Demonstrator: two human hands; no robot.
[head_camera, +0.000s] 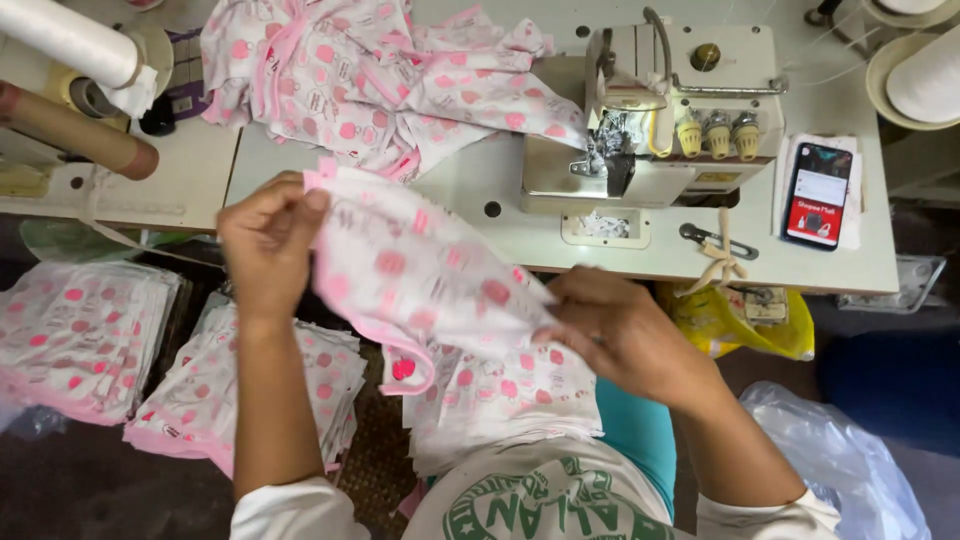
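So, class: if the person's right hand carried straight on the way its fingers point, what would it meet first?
The right hand points left along the pink-printed fabric piece it grips; beyond that cloth, probably the left hand holding the other end, though depth is unclear.

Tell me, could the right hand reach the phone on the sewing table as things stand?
Probably not right away: the right hand grips the pink-printed fabric piece together with the left hand. Otherwise the path to the phone looks clear.

White shirt (545, 505), green print, perhaps teal trousers (635, 435).
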